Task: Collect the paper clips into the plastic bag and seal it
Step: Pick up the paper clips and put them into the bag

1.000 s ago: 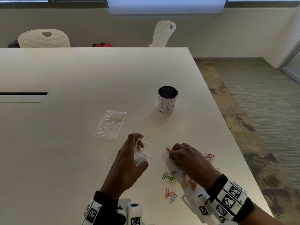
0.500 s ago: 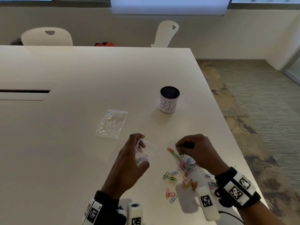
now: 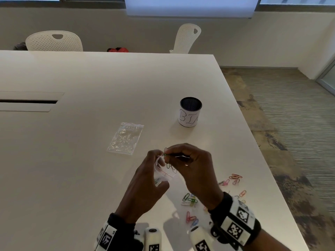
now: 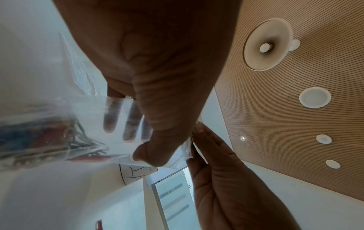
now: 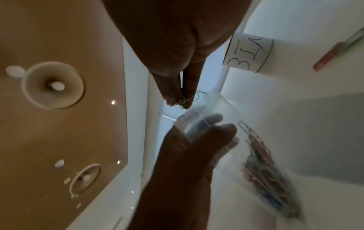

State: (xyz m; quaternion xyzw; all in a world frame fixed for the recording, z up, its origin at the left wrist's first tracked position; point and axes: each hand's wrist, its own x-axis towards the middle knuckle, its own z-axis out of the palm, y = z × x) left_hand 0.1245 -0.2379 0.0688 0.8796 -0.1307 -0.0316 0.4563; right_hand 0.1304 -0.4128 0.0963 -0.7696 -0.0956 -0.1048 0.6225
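Observation:
My left hand [image 3: 150, 180] grips a small clear plastic bag [image 3: 163, 175] just above the white table [image 3: 90, 160], its mouth turned up. Coloured paper clips [image 5: 263, 175] lie bunched in the bag's bottom [image 4: 39, 140]. My right hand [image 3: 188, 163] pinches a few clips [image 5: 184, 99] at the bag's mouth; a green one [image 3: 168, 165] hangs from the fingertips into the opening. Several loose clips [image 3: 190, 201] lie on the table below my right wrist, more [image 3: 233, 179] to its right.
A second clear bag [image 3: 126, 137] lies flat on the table to the upper left of my hands. A black cup with a white label reading BIN [image 3: 189, 112] stands behind them. The table's right edge [image 3: 262, 160] runs close by; two white chairs [image 3: 54, 41] stand beyond the far edge.
My right hand lifted a few clips off the table and carried them left to the mouth of the bag. My left hand kept holding the bag in about the same place.

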